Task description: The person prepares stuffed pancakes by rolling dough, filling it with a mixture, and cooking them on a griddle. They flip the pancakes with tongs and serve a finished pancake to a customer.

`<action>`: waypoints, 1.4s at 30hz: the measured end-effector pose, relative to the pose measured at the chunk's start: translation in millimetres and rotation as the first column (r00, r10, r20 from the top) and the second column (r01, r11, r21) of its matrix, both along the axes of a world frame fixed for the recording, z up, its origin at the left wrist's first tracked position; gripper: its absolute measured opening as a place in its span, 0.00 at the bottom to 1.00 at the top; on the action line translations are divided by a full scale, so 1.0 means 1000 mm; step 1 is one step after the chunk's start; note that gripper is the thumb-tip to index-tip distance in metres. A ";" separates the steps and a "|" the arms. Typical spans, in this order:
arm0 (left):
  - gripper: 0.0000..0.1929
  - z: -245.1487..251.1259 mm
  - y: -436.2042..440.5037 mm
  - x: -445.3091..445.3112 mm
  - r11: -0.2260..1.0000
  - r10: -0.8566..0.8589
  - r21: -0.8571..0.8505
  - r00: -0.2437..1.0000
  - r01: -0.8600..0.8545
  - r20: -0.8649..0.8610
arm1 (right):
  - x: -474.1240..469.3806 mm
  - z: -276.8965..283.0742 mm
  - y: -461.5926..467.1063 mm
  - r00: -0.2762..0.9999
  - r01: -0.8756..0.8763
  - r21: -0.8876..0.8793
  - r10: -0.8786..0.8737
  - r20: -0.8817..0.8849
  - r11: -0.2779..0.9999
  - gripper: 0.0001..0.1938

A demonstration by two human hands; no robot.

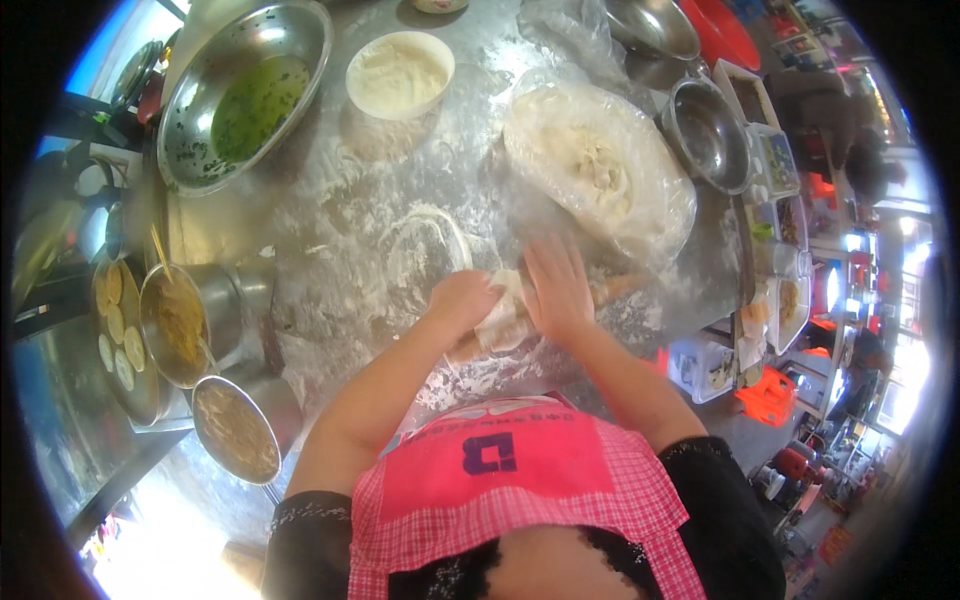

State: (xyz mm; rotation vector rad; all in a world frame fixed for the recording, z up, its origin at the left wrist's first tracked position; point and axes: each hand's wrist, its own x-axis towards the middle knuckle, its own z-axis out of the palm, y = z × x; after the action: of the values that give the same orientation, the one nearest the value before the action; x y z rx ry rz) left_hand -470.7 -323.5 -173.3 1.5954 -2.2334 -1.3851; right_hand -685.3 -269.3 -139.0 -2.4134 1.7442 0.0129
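Note:
A pale piece of dough [507, 324] lies on the floured metal worktop [337, 247] before me. My left hand [466, 301] has curled fingers and grips the dough's left edge. Extended and flat, my right hand [556, 289] rests against its right side, holding nothing. A wooden rolling pin [624, 287] shows to the right of my right hand; its middle is hidden. Beyond that hand sits a large mass of dough [600, 169] under clear plastic film.
A white bowl of flour [401, 75] and a steel basin of green liquid with dark bits [259, 109] stand farther back. At left are two pots of brownish filling or paste [236, 439] and a pan of round flatbreads [116, 322]. An empty-looking steel bowl [706, 135] stands right.

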 end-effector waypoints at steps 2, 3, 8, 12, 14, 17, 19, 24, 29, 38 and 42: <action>0.17 0.003 0.012 0.012 0.740 0.608 0.500 0.765 -0.450 -0.211 | -0.008 0.003 0.031 1.000 0.005 0.151 -0.003 -0.014 0.989 0.33; 0.17 0.006 0.028 0.021 0.434 0.867 0.713 0.471 -0.551 -0.164 | -0.010 0.008 0.039 1.000 0.010 0.151 -0.011 0.010 0.988 0.33; 0.14 -0.006 0.043 0.005 0.971 0.105 0.223 0.993 -0.090 -0.057 | 0.004 0.009 0.003 0.999 -0.020 0.060 0.023 -0.048 0.998 0.34; 0.14 -0.022 0.017 0.007 0.997 -0.055 -0.056 0.997 0.057 0.047 | 0.005 0.006 -0.005 0.999 0.028 0.082 -0.029 0.020 0.996 0.35; 0.16 -0.018 0.026 0.022 0.888 0.450 0.241 0.849 -0.392 -0.277 | -0.008 0.009 0.037 0.996 -0.012 0.178 0.028 -0.088 0.984 0.35; 0.17 -0.002 0.059 0.028 0.586 0.759 0.666 0.601 -0.462 -0.251 | -0.010 0.020 0.059 0.997 0.082 0.318 -0.082 -0.014 0.944 0.35; 0.16 0.003 0.061 0.017 0.813 0.319 0.551 0.936 -0.190 -0.147 | -0.001 0.018 0.033 1.000 0.024 0.171 -0.022 -0.014 0.985 0.35; 0.14 0.003 0.014 0.005 0.992 0.002 -0.128 1.000 -0.003 -0.006 | 0.008 0.007 -0.008 0.999 0.029 -0.022 -0.028 0.031 0.999 0.36; 0.17 0.020 0.048 0.035 0.516 0.719 0.713 0.693 -0.475 -0.059 | -0.014 0.009 0.065 0.997 0.034 0.129 -0.043 0.065 0.991 0.35; 0.19 -0.007 0.023 0.008 0.989 0.127 -0.080 0.991 -0.123 0.037 | 0.009 0.004 -0.008 1.000 -0.031 0.018 0.031 0.004 0.999 0.37; 0.19 0.019 0.032 0.018 0.668 0.680 0.402 0.733 -0.626 0.012 | -0.035 0.002 0.070 0.973 -0.167 0.186 0.131 0.191 0.968 0.37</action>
State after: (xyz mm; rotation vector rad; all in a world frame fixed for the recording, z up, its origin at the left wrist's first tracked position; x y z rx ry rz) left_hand -452.8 -291.2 -154.0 2.0421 -1.1128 -1.6570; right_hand -720.4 -198.8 -136.7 -2.3149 1.4099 -0.0064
